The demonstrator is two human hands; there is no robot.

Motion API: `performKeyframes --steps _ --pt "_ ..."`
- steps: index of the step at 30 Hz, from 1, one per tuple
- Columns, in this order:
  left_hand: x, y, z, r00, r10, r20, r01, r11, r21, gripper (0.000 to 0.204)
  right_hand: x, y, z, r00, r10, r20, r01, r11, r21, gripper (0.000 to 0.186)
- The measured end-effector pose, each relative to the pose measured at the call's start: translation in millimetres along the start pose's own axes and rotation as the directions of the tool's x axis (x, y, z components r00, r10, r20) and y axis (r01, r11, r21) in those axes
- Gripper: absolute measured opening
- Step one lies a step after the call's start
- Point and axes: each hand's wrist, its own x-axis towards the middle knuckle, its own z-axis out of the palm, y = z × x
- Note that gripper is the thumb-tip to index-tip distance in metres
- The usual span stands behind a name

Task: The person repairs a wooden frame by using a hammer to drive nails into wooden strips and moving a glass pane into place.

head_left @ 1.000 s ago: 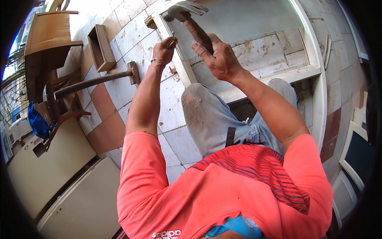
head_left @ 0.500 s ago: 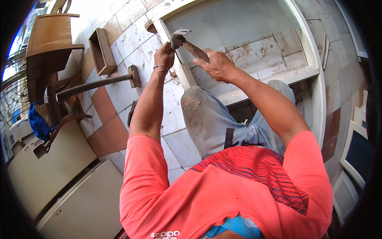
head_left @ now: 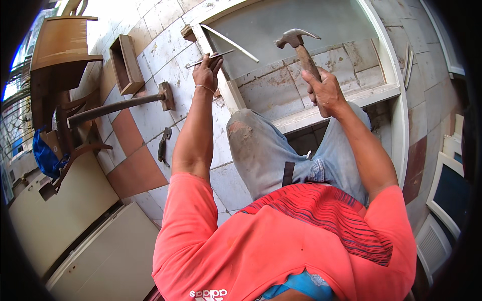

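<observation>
My right hand [head_left: 325,93] grips the wooden handle of a claw hammer [head_left: 297,38], its steel head raised over the glass pane [head_left: 271,25] of a white frame [head_left: 228,93]. My left hand [head_left: 207,72] pinches a thin metal rod [head_left: 226,52] at the frame's left edge; the rod lies nearly level across the fingers. Beyond the left hand, a thin white strip [head_left: 233,43] slants from the frame's upper left corner out over the pane. The pane covers the frame's far part, while bare tiles show through the near part.
A long-handled mallet [head_left: 125,108] lies left on the tiled floor [head_left: 228,183], near an open wooden box [head_left: 131,65] and a dark hand tool [head_left: 163,145]. A wood block [head_left: 189,33] touches the frame's far left corner. Wooden furniture [head_left: 65,42] stands far left; framed panels [head_left: 449,183] lean at right.
My right hand has swung the hammer right, away from my left hand. The left hand has turned, showing the rod. The white strip now juts out over the pane.
</observation>
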Motion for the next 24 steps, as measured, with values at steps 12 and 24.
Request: performKeyframes --steps 12,24 --pt "-24 5 12 0.989 -0.011 0.151 -0.043 0.935 0.351 0.021 -56 6 -105 0.948 -0.023 -0.316 0.041 0.998 0.051 0.034" --pt "-160 35 107 0.963 0.107 0.248 -0.197 0.907 0.371 0.037 -58 116 -309 0.566 -0.239 -0.789 -0.394 0.761 -0.514 0.051"
